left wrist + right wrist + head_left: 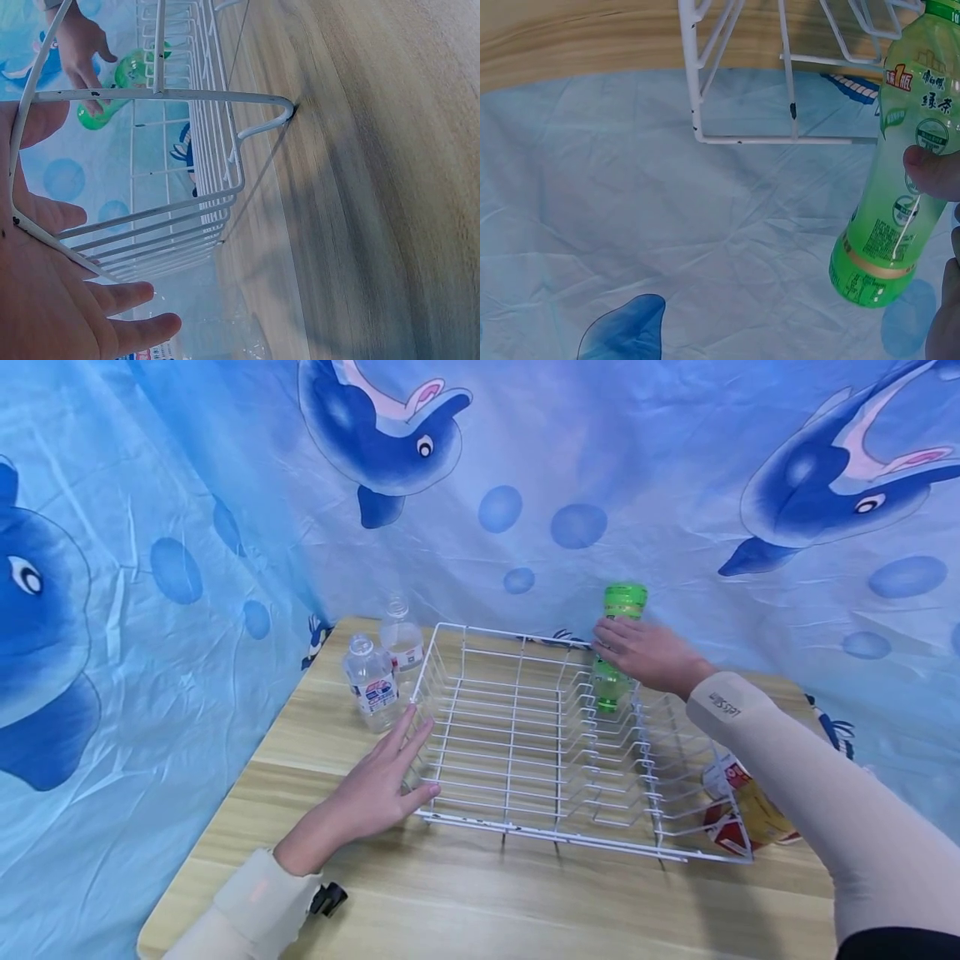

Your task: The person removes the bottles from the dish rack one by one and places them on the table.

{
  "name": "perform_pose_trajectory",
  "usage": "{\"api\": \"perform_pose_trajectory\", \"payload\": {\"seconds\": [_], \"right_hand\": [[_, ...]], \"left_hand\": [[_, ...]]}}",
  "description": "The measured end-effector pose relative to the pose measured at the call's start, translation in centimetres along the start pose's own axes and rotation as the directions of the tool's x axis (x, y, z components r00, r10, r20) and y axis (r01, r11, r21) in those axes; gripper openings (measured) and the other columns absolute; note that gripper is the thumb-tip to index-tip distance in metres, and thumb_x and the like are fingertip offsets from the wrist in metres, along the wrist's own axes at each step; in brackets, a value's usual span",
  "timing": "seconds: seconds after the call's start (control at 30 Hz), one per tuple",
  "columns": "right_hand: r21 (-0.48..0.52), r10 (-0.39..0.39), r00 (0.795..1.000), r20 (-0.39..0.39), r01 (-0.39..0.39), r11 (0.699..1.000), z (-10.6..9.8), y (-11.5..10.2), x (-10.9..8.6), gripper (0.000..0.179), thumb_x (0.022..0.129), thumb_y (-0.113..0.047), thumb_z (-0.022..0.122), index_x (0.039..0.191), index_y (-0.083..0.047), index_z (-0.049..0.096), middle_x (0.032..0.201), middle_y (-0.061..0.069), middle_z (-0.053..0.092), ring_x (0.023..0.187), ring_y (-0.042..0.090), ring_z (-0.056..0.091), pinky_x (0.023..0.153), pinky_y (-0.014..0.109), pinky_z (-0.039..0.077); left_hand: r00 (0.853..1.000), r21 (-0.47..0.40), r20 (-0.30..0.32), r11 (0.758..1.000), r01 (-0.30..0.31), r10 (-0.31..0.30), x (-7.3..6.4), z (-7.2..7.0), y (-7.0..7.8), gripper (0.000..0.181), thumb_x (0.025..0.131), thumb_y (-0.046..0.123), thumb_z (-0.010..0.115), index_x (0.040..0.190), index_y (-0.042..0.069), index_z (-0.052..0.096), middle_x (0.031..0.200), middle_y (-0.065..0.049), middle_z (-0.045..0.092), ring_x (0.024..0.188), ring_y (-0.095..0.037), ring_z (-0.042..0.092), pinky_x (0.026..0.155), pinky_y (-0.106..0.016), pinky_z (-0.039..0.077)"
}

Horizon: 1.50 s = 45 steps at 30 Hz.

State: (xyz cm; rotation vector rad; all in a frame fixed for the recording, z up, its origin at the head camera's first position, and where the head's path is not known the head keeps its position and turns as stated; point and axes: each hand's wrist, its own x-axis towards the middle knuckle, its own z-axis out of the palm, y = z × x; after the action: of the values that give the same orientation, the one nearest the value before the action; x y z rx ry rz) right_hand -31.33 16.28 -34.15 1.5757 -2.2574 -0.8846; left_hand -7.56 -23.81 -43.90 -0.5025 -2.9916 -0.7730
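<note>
A white wire dish rack stands on the wooden table. My right hand grips a green tea bottle over the rack's back right part. The bottle is upside down, its green cap low among the wire dividers and its base up; in the right wrist view, the thumb presses on the label of the bottle. At the rack's left side, my left hand rests against the rim with spread, mostly straight fingers. The left wrist view shows the rim wire crossing the palm of the left hand.
Two clear plastic bottles, one nearer and one behind, stand left of the rack. Red and yellow packages lie at its right end, partly behind the wires and my forearm. A blue dolphin-print cloth hangs behind the table.
</note>
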Motion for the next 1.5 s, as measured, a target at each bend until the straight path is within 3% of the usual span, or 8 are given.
{"api": "perform_pose_trajectory", "payload": {"seconds": [0.17,0.47,0.77,1.07,1.3,1.5], "right_hand": [[-0.015,0.005,1.0,0.02,-0.005,1.0,0.3,0.0,0.4,0.072,0.076,0.006,0.084,0.141,-0.001,0.056,0.15,0.024,0.045,0.143,0.039,0.037,0.12,0.049,0.027],[-0.108,0.023,0.999,0.048,-0.018,0.994,1.4,0.1,0.8,0.07,0.078,0.006,0.083,0.142,-0.007,0.057,0.15,0.022,0.046,0.145,0.041,0.032,0.122,0.05,0.022],[-0.114,0.047,0.997,0.063,-0.04,0.993,1.6,0.1,0.3,0.071,0.077,0.005,0.084,0.142,-0.009,0.058,0.15,0.021,0.047,0.145,0.04,0.032,0.122,0.051,0.022],[-0.192,0.072,0.986,0.147,-0.043,0.98,1.1,-0.1,-0.1,0.078,0.077,0.001,0.084,0.146,-0.018,0.054,0.152,0.017,0.046,0.147,0.04,0.03,0.12,0.061,0.013],[-0.18,0.084,0.989,0.119,-0.062,0.982,0.9,0.0,-0.5,0.073,0.076,0.002,0.084,0.141,-0.018,0.059,0.148,0.017,0.05,0.144,0.041,0.034,0.119,0.065,0.013],[-0.171,0.097,0.993,0.064,-0.085,0.982,-0.2,0.6,-0.6,0.068,0.078,0.005,0.082,0.14,-0.015,0.059,0.145,0.019,0.051,0.142,0.041,0.035,0.119,0.065,0.014]], "left_hand": [[1.0,0.0,-0.001,1.0,0.001,-0.001,0.0,-0.1,0.1,0.09,0.098,0.061,0.052,0.163,0.013,0.014,0.168,-0.015,-0.007,0.15,-0.045,0.013,0.113,-0.068,0.023],[1.0,-0.003,0.009,1.0,0.007,-0.007,-0.1,-0.3,0.2,0.091,0.097,0.063,0.052,0.164,0.02,0.007,0.168,-0.012,-0.011,0.151,-0.041,0.011,0.116,-0.065,0.021],[1.0,-0.002,-0.004,1.0,-0.001,0.001,0.1,-0.3,0.4,0.09,0.097,0.061,0.053,0.164,0.017,0.011,0.169,-0.014,-0.008,0.151,-0.042,0.012,0.114,-0.066,0.023],[1.0,-0.012,-0.01,1.0,-0.012,0.012,-0.1,-0.3,0.7,0.09,0.097,0.06,0.054,0.163,0.014,0.014,0.168,-0.015,-0.006,0.15,-0.043,0.014,0.113,-0.066,0.025],[1.0,0.0,-0.002,1.0,-0.007,0.007,-0.4,0.1,0.7,0.092,0.096,0.063,0.053,0.164,0.017,0.011,0.169,-0.014,-0.007,0.15,-0.043,0.015,0.113,-0.066,0.026],[1.0,0.048,-0.003,0.999,0.002,-0.001,-0.4,-0.4,0.6,0.091,0.096,0.064,0.052,0.164,0.016,0.013,0.169,-0.014,-0.005,0.15,-0.044,0.013,0.113,-0.067,0.025]]}}
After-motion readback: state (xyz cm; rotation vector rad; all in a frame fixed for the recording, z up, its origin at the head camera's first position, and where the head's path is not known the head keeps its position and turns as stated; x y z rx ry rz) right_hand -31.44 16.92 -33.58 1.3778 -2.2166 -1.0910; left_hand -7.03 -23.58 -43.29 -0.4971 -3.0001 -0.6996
